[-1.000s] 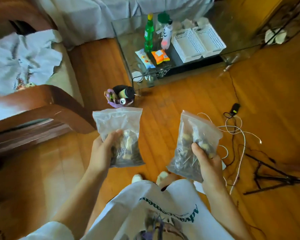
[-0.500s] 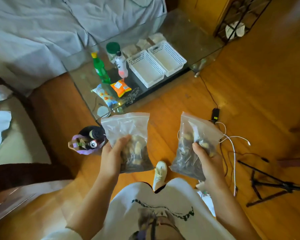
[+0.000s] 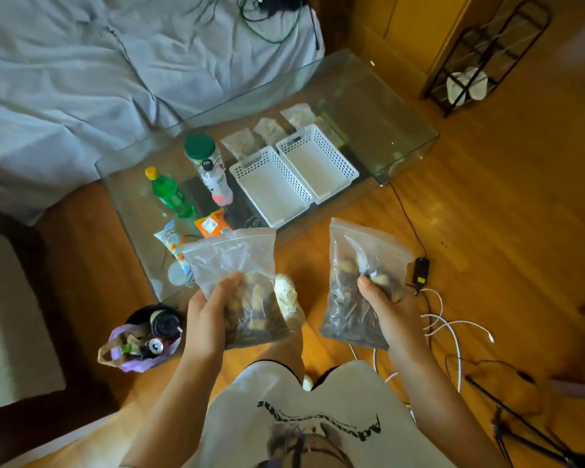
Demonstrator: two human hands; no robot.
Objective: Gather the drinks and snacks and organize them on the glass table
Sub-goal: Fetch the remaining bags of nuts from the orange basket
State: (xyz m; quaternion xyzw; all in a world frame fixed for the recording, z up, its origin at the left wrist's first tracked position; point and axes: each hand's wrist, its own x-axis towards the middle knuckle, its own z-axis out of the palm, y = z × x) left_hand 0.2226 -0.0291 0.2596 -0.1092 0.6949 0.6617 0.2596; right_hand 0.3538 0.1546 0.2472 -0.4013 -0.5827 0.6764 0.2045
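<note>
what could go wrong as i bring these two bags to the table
1. White cables loop on the floor by your right foot; you might trip.
2. The bottles stand near the table's front; a swinging left bag could topple them.
3. The left hand and right hand grip low; the right bag might slip.

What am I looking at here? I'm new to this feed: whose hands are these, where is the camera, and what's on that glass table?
No machine here: a person's two bare hands, filmed by a wide-angle camera on their head, looking forward and down. The left hand grips one clear zip bag of mixed snacks; the right hand grips a second such bag. On the glass table stand a green plastic bottle with a yellow cap, a white bottle, a green-lidded jar and two empty white perforated baskets. Small snack packets lie near its front edge.
</note>
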